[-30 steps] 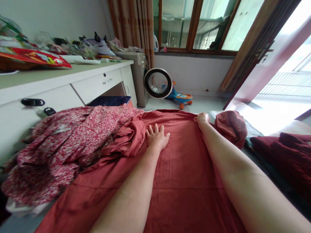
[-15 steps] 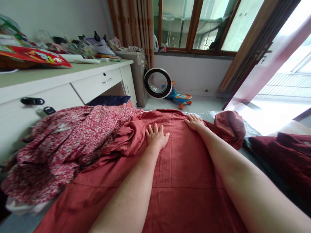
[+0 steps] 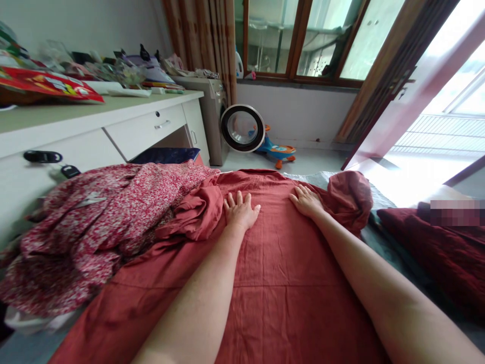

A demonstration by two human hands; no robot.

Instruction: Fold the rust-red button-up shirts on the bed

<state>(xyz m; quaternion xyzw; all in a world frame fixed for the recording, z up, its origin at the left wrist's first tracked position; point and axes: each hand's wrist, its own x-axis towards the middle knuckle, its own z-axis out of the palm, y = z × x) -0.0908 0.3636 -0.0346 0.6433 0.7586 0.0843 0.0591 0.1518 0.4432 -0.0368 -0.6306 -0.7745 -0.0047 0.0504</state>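
A rust-red garment [image 3: 275, 253], apparently a dress, lies spread out in front of me, its long body reaching the bottom of the view. My left hand [image 3: 241, 211] rests flat on its upper part, fingers spread, beside a bunched sleeve [image 3: 202, 210]. Opposite, my right hand [image 3: 307, 200] lies flat on the cloth with its fingers stretched out, close to the other crumpled sleeve [image 3: 350, 194]. Faint creases run down the fabric between the two hands.
On the left is a heaped red-and-white patterned cloth [image 3: 113, 207] beside a white cabinet [image 3: 147, 124]. Dark red folded cloth [image 3: 420, 247] lies at the right. Beyond stand a washing machine with its round door [image 3: 223, 130] open and a blue ride-on toy [image 3: 275, 149].
My right hand has slid slightly toward me and outward over the garment. My left hand stays in about the same place on the cloth. The whole view has shifted a little.
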